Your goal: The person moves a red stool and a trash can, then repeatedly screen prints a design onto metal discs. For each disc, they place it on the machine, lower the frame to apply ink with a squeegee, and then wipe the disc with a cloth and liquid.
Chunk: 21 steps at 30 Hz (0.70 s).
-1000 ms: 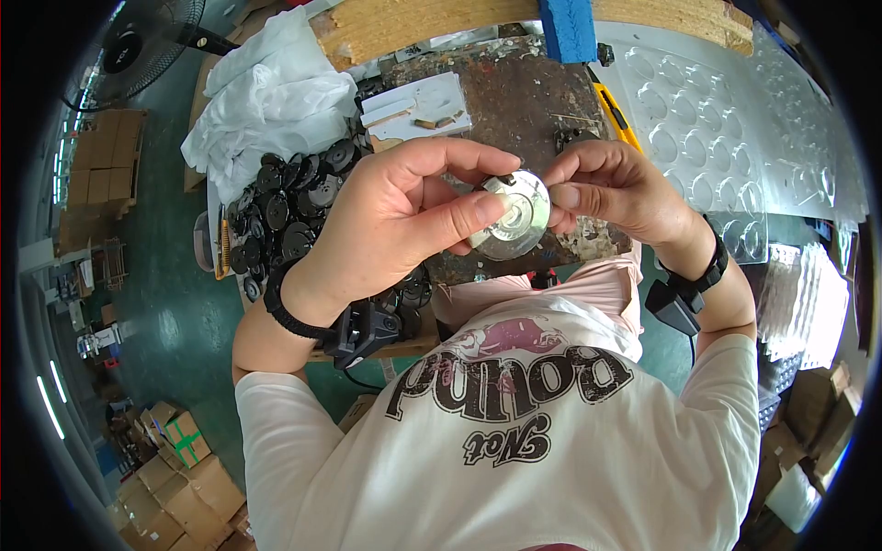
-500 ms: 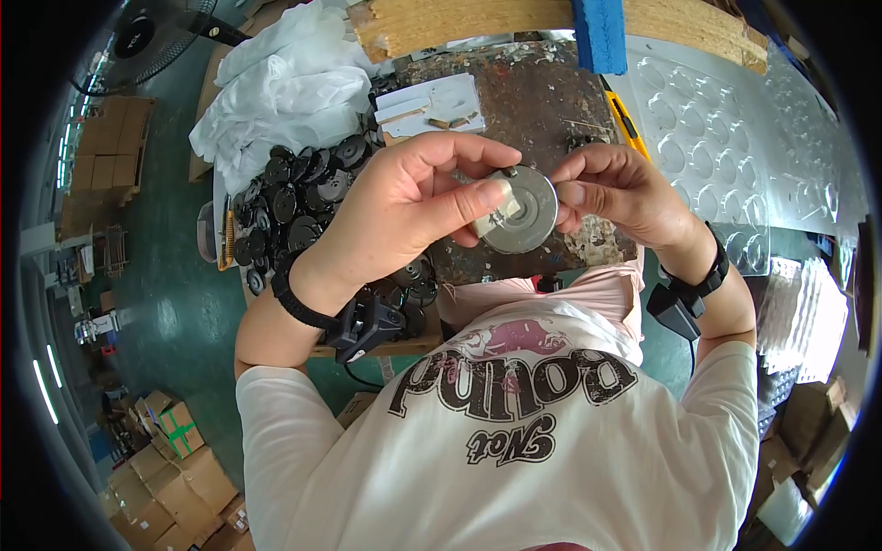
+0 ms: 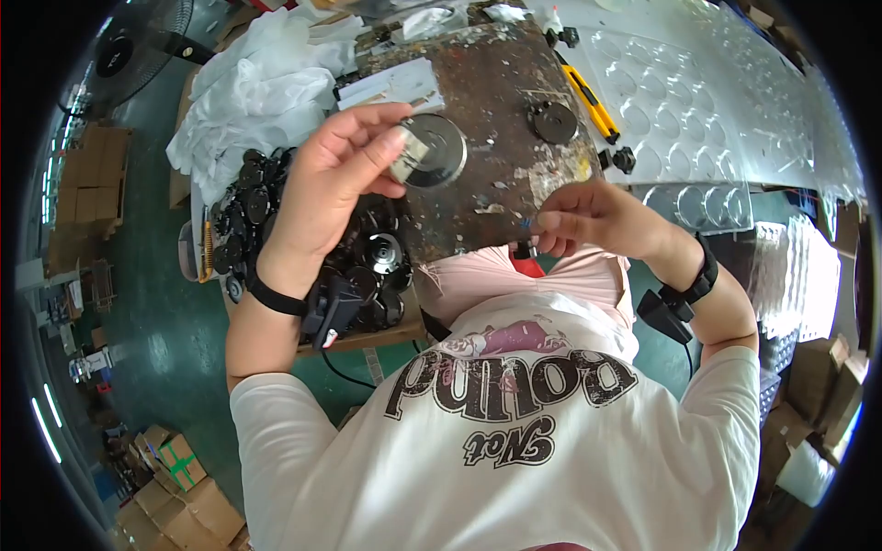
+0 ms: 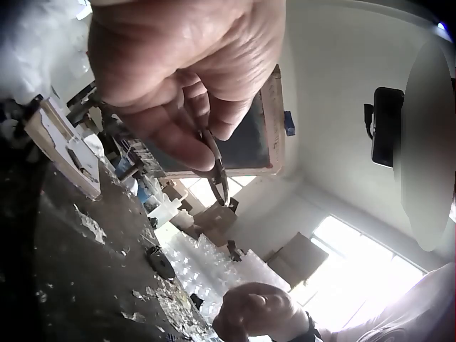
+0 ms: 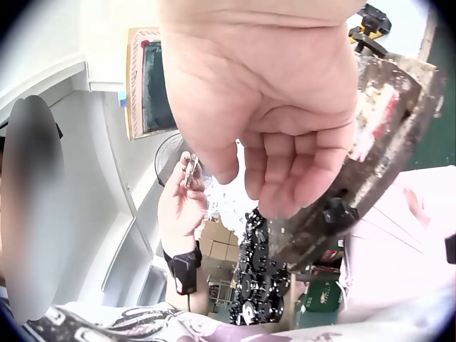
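Observation:
My left hand [image 3: 354, 161] pinches a flat round metal disc [image 3: 443, 151] by its left edge, above the worn workbench [image 3: 478, 92]. A pale yellowish scrap [image 3: 410, 154] lies against the disc beside the thumb. Seen edge-on in the left wrist view, the disc [image 4: 221, 182] sticks out past the fingertips. My right hand [image 3: 602, 220] is apart from the disc, at the bench's front right edge. Its fingers [image 5: 310, 171] are loosely bent in the right wrist view, with a gap to the thumb and nothing held. Close below it is a black knob [image 5: 338, 214].
Black round parts [image 3: 253, 211] are heaped left of the bench, below white plastic sheeting [image 3: 266, 83]. A white board [image 3: 395, 84] lies at the back left. A black disc [image 3: 553, 121], a yellow cutter knife [image 3: 588, 96] and clear moulded trays [image 3: 657, 101] lie on the right.
The left hand has carried the disc left and away from the body. The right hand has come off the disc's edge and moved down toward the bench's front edge. The head view has shifted.

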Each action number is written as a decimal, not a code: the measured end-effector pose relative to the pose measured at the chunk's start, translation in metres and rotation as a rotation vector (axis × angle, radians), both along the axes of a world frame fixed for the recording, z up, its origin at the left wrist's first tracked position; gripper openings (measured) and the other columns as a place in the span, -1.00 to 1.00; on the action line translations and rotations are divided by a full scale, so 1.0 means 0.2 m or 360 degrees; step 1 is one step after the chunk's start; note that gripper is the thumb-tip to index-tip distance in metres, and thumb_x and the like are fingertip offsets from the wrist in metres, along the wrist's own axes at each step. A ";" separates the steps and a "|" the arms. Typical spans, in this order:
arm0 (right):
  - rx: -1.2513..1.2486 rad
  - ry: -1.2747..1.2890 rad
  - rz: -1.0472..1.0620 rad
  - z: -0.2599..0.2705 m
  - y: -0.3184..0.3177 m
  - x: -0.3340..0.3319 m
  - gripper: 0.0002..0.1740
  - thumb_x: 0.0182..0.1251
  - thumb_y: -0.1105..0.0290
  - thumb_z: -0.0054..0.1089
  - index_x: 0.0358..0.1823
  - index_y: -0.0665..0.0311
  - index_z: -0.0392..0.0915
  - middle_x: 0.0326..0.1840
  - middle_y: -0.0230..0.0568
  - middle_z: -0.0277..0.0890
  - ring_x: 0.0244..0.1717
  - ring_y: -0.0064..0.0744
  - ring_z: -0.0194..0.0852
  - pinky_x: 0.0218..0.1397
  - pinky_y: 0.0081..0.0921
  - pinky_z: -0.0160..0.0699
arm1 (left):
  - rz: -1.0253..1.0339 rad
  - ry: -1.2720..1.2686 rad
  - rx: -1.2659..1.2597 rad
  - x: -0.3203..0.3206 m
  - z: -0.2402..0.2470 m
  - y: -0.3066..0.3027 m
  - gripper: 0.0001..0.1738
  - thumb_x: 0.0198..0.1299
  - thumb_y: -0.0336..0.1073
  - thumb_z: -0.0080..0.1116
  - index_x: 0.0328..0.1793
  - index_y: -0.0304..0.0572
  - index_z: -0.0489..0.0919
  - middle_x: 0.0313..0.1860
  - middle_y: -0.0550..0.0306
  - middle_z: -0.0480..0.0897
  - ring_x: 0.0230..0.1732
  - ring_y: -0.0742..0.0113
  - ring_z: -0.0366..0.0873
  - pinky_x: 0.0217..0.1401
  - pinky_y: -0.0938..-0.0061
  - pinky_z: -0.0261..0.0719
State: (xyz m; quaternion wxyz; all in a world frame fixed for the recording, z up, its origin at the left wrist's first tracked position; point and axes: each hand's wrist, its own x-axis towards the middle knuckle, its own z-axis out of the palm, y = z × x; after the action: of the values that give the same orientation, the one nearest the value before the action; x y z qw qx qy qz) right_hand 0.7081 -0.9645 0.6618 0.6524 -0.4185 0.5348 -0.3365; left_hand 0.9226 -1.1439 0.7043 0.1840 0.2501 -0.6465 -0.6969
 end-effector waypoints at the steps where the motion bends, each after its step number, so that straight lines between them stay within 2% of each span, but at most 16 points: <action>1: 0.0049 0.0085 0.0043 -0.03 0.03 0.01 -0.69 0.30 0.22 -0.03 -0.28 0.36 0.48 -0.44 -0.33 0.52 -0.43 -0.62 0.47 -0.35 -0.71 0.46 | 0.0040 -0.0002 -0.0028 0.00 -0.02 0.00 -0.72 0.17 -0.33 0.05 0.02 -0.18 0.47 -0.34 0.31 0.51 -0.33 0.64 0.46 -0.39 0.72 0.52; 6: 0.0180 0.0382 0.0155 -0.23 0.16 0.07 -0.63 0.28 0.12 0.00 -0.34 0.35 0.49 -0.48 -0.36 0.50 -0.47 -0.63 0.46 -0.41 -0.70 0.47 | 0.0046 0.0000 -0.0055 0.02 -0.08 0.02 -0.72 0.17 -0.31 0.05 0.02 -0.15 0.47 -0.34 0.33 0.50 -0.33 0.66 0.45 -0.38 0.73 0.51; 9: 0.0338 0.0511 0.0029 -0.35 0.17 0.13 -0.56 0.23 0.02 0.02 -0.32 0.34 0.47 -0.49 -0.35 0.48 -0.50 -0.63 0.44 -0.45 -0.69 0.47 | 0.0081 0.0012 -0.0099 0.03 -0.10 0.06 -0.71 0.17 -0.30 0.06 0.03 -0.14 0.47 -0.34 0.35 0.50 -0.33 0.66 0.45 -0.38 0.73 0.52; 14: 0.0354 0.0327 -0.0273 -0.38 0.18 0.23 -0.51 0.20 -0.04 0.03 -0.28 0.32 0.45 -0.47 -0.33 0.47 -0.50 -0.61 0.44 -0.49 -0.66 0.48 | 0.0081 0.0036 -0.0107 0.04 -0.10 0.13 -0.71 0.17 -0.30 0.06 0.03 -0.14 0.47 -0.34 0.35 0.50 -0.33 0.66 0.46 -0.38 0.74 0.52; 17: 0.0196 -0.0014 -0.0515 -0.44 0.20 0.28 -0.49 0.19 -0.06 0.02 -0.26 0.34 0.43 -0.45 -0.31 0.47 -0.52 -0.59 0.45 -0.51 -0.66 0.48 | 0.0083 0.0025 -0.0093 0.05 -0.11 0.14 -0.71 0.17 -0.30 0.06 0.03 -0.14 0.47 -0.34 0.35 0.51 -0.32 0.66 0.46 -0.38 0.74 0.52; 21: 0.0128 0.0002 -0.0513 -0.46 0.20 0.28 -0.47 0.19 -0.07 0.01 -0.27 0.37 0.42 -0.45 -0.31 0.47 -0.52 -0.58 0.45 -0.52 -0.65 0.47 | 0.0066 0.0018 -0.0089 0.06 -0.11 0.13 -0.71 0.17 -0.30 0.06 0.03 -0.15 0.47 -0.33 0.34 0.51 -0.32 0.65 0.46 -0.38 0.73 0.52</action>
State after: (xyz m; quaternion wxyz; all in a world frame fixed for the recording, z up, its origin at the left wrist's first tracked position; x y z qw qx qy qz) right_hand 0.7640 -0.9243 0.5706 0.6059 -0.3009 0.6085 -0.4149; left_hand 0.9337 -1.1169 0.6830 0.2090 0.2541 -0.6594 -0.6760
